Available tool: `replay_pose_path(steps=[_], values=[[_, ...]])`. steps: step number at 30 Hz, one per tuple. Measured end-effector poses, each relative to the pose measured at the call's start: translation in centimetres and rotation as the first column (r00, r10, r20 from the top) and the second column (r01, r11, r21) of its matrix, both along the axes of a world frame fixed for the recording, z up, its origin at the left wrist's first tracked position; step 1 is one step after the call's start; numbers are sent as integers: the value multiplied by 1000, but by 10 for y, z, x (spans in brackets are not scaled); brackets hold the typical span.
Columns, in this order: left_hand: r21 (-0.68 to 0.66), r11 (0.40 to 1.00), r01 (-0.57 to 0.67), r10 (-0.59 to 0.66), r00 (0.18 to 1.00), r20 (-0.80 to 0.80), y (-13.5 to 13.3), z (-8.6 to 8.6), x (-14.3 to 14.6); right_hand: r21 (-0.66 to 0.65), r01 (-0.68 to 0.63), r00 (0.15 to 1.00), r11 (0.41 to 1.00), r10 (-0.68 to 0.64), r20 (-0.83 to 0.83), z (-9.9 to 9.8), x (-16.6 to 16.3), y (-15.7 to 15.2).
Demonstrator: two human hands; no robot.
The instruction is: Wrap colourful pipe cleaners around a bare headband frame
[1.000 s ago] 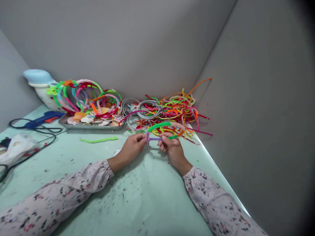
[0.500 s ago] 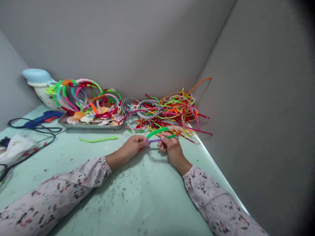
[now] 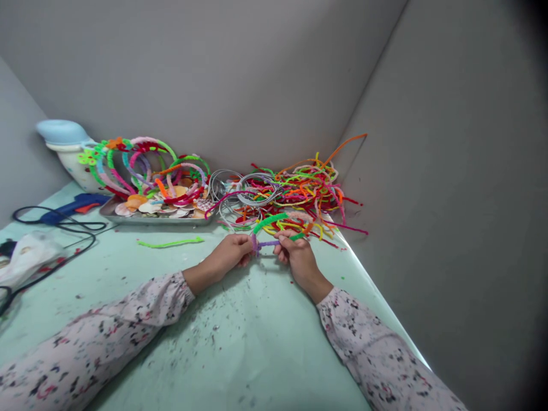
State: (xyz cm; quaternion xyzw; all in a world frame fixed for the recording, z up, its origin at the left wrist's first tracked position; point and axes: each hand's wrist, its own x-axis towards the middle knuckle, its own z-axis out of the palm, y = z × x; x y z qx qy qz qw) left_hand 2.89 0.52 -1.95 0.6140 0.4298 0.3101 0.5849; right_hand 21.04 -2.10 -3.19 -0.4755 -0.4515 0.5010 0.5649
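So the left hand (image 3: 231,255) and right hand (image 3: 298,256) each pinch an end of the purple stem (image 3: 269,244), just in front of the pile (image 3: 299,188). Uneven tugging could pop it loose, I'd say.

Soft, even light; dark, warped right edge.

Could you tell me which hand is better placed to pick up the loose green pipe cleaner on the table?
Left, probably. The left hand lies nearer the loose green pipe cleaner, which is off to its side; the right hand is farther, beyond the purple pipe cleaner that both hands pinch.
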Motion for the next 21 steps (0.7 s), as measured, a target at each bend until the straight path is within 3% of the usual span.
replay_pose_path(steps=[7,15,21], values=[[-8,1000,25,-26,995,-101,-4,10,0,-5,-14,1000,1000,14,20,3,0,-3],[20,997,75,-76,997,25,-2,4,-2,5,-7,999,1000,7,-33,-4,2,1],[297,954,33,2,993,-117,-3,2,-2,-32,-7,999,999,5,-49,-4,3,4]])
